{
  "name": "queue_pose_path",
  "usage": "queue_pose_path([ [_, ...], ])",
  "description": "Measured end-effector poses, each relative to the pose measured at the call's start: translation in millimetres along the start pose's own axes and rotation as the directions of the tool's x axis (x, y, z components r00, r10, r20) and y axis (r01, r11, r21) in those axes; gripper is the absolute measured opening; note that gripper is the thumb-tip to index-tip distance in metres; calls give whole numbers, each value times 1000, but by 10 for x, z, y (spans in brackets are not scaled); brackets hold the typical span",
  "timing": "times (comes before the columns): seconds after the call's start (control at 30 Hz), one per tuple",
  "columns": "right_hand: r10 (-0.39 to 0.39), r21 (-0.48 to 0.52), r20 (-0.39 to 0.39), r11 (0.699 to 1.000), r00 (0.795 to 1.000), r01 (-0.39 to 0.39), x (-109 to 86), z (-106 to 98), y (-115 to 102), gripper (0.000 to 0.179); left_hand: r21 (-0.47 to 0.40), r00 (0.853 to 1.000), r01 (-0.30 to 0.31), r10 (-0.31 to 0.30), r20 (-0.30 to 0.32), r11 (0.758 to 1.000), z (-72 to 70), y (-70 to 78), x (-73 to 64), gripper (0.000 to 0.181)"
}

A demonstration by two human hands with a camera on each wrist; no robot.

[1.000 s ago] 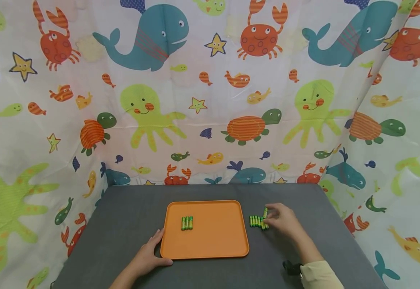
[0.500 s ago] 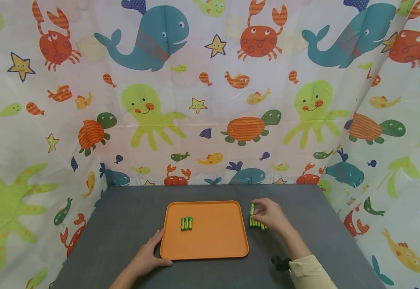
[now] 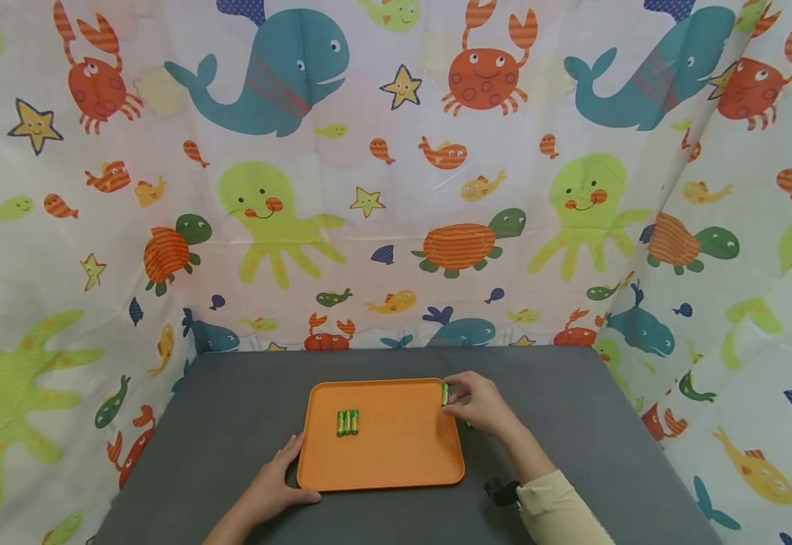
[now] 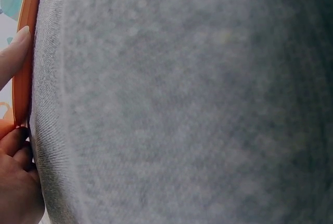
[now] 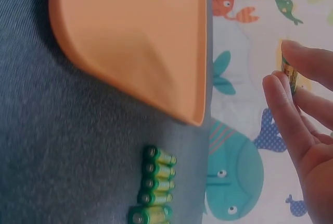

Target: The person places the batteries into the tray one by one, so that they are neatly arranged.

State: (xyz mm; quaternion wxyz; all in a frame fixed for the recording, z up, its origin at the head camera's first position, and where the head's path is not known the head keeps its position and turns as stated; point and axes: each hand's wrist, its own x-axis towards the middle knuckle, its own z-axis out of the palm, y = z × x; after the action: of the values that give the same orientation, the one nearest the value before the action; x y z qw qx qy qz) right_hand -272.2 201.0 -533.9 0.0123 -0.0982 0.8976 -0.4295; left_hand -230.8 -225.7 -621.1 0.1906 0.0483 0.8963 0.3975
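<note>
1. Right hand (image 3: pixel 479 403) pinches a battery (image 3: pixel 445 394) over the tray's (image 3: pixel 396 458) far right corner; left hand (image 3: pixel 275 483), spread wide, touches its near left corner
2. Half a second ago, that battery was over the row (image 5: pixel 159 184) beside the tray
3. Battery's long axis runs up and down the head view

tray (image 3: pixel 396 456) on the table (image 3: pixel 226 409). on it, left of middle: three batteries (image 3: pixel 347 422) side by side. my left hand (image 3: pixel 272 478): its near left corner. my right hand (image 3: pixel 481 405), pinching one battery (image 3: pixel 445 394): by its far right corner. table right of it: battery row (image 5: pixel 158 184). curtain (image 3: pixel 406 227) behind.
</note>
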Motion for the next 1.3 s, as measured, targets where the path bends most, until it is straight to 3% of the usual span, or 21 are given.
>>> queue_pose_path([
  [0.23, -4, -5, -9, 1000, 1000, 4, 65, 115, -58, 48, 5, 1000, 9, -9, -3, 1000, -10, 17, -20, 122],
  [0.53, -58, 47, 56, 997, 997, 55, 80, 287, -145, 49, 29, 1000, -4, 5, -5, 1000, -10, 1, -35, 120],
  [0.77, -93, 48, 60, 995, 994, 90, 95, 416, -222, 51, 28, 1000, -8, 8, -3, 1000, -10, -4, -52, 120],
  [1.3, -113, 87, 108, 991, 988, 103, 154, 682, -386, 49, 11, 1000, -4, 4, -9, 1000, 31, -38, -56, 120],
])
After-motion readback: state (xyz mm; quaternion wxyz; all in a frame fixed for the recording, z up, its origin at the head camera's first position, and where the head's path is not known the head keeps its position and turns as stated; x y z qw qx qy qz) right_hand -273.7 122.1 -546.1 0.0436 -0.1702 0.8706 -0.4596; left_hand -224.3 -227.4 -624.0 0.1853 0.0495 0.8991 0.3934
